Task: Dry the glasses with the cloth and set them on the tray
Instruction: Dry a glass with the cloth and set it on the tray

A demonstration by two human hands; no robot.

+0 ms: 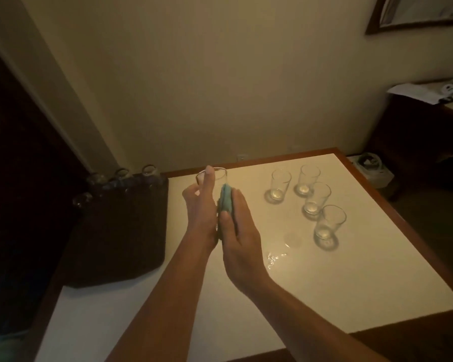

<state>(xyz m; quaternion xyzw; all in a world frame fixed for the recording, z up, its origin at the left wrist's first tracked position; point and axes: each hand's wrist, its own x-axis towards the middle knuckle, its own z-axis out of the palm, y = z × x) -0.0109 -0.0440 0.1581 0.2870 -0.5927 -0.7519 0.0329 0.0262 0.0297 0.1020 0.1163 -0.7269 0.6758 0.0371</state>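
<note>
Clear glass [215, 180] held up above the white table [324, 270], near its far left edge, between both hands. Gripped by the left hand [200, 205], one finger stretched up along the near wall to the rim, the thumb curled round the left side. Teal cloth [226, 202] pressed flat against the glass's right side by the right hand [239, 231], fingers straight and close together over the fabric, thumb lying along the cloth's near edge. Both forearms reaching in from the bottom of the view, wrists almost touching. To the right, well apart from the held glass, four more glasses upright on the tabletop: one [280, 184] nearest the hands, one [309, 178] just beyond it toward the far edge, then one [318, 197] and one [328, 223] stepping back toward the near right. A small puddle of water [275, 257] glinting on the table just right of the right wrist. On the left, a dark tray [120, 231] lying partly over the table's left edge, with what look like several glasses [120, 176] along its far side, too dim to count surely. Wooden border round the tabletop, plain wall behind.
</note>
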